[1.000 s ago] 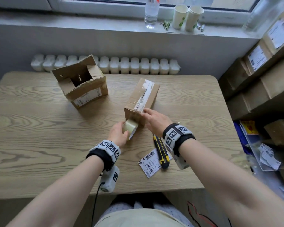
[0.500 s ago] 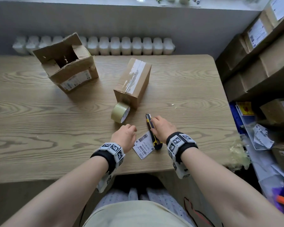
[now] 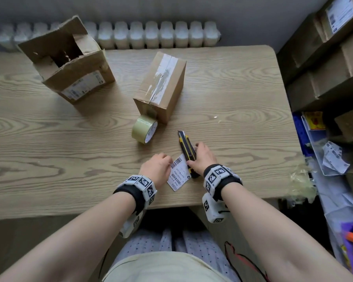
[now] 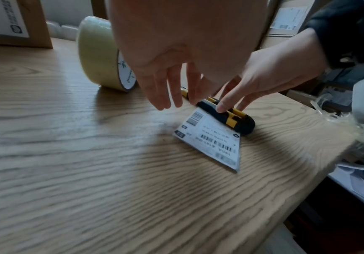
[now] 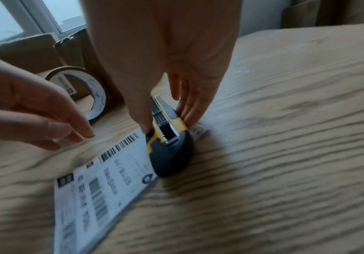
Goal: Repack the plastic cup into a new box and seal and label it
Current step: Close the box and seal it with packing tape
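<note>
A sealed cardboard box (image 3: 159,86) with tape along its top seam stands mid-table; no plastic cup shows. A tape roll (image 3: 144,129) (image 4: 102,53) (image 5: 85,91) leans against its near side, a strip still joined to the box. A white barcode label (image 3: 178,171) (image 4: 211,137) (image 5: 102,182) lies near the front edge. My right hand (image 3: 202,157) (image 5: 166,123) pinches the yellow-black utility knife (image 3: 186,151) (image 4: 226,116) (image 5: 167,147) lying on the label's right edge. My left hand (image 3: 157,169) (image 4: 172,96) hovers over the label's upper left corner, fingers relaxed and holding nothing.
A torn open cardboard box (image 3: 69,62) with its own label sits at the back left of the wooden table (image 3: 49,149). Stacked parcels (image 3: 324,58) and loose papers fill the right side. Crumpled tape (image 3: 302,184) hangs off the table's right front corner.
Both hands left the tape roll and sealed box and drew back toward the front edge. The right hand took hold of the knife; the left came over the label.
</note>
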Demonstrator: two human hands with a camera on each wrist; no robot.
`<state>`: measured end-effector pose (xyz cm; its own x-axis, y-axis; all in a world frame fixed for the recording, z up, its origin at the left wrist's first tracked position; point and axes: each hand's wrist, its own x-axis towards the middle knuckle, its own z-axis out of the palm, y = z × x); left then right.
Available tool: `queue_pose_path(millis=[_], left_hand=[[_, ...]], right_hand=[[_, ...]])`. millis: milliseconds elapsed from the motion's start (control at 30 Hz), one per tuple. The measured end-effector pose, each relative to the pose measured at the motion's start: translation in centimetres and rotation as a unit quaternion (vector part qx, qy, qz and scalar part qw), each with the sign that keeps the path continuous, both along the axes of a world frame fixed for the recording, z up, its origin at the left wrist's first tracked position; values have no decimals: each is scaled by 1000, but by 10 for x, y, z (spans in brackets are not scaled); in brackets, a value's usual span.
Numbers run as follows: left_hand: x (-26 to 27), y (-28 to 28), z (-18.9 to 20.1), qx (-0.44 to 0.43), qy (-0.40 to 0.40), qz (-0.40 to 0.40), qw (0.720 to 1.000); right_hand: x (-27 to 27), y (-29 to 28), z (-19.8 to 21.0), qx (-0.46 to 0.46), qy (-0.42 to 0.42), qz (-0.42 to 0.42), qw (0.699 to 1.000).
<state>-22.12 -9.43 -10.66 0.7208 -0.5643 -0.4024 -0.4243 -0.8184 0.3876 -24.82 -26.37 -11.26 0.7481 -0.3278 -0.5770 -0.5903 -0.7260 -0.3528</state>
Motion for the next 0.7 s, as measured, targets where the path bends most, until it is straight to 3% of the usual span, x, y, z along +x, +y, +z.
queue_pose_path(millis=[300, 467, 600, 700], left_hand=[[18, 20, 14, -107, -105, 85, 985], [35, 34, 30, -146, -158, 129, 968], [62, 44, 35, -135, -136, 215, 958], [81, 42, 39, -150, -76, 260, 951]], right_hand=[[10, 0, 3, 45, 51, -36, 997], [15, -10, 24, 81, 11, 3, 997], [21, -20, 47, 97, -39, 23, 994], [26, -19, 64, 129, -64, 31, 989]])
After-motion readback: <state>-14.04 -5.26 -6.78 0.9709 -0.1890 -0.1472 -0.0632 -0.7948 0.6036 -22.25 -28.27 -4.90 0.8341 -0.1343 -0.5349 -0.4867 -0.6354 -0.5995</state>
